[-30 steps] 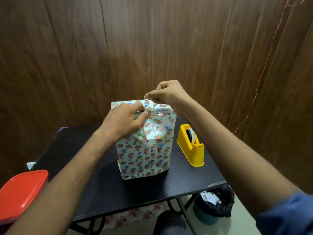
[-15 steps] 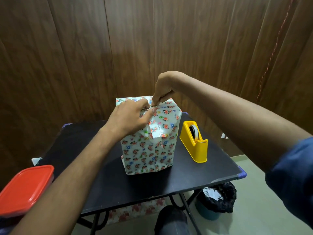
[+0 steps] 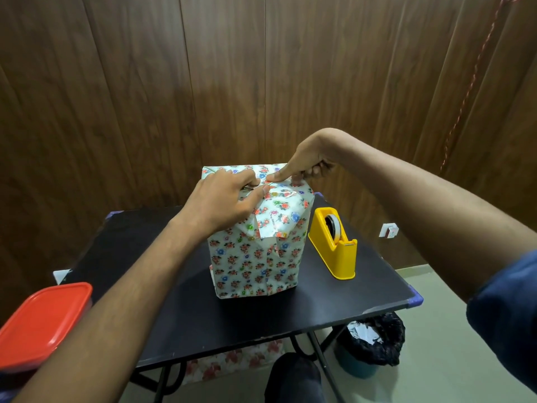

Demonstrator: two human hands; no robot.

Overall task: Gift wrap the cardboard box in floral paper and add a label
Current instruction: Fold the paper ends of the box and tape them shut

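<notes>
The box wrapped in floral paper (image 3: 255, 257) stands upright in the middle of the black table (image 3: 334, 298). My left hand (image 3: 223, 202) lies on its top front edge, thumb and forefinger pinching the folded paper flap. My right hand (image 3: 305, 161) reaches over from the right. One digit lies flat on the top fold, touching the left fingertips, and the other fingers curl at the top right edge of the paper. A pointed flap with a shiny strip hangs down the front face. No label shows.
A yellow tape dispenser (image 3: 334, 242) stands just right of the box. A red-lidded container (image 3: 40, 324) sits at the near left. Under the table are a black-lined bin (image 3: 372, 341) and more floral paper (image 3: 232, 359). Wood panelling rises behind.
My right hand has come down from pinching the raised paper and now lies lower and flatter on the box top. The left hand keeps its hold. The view has shifted slightly.
</notes>
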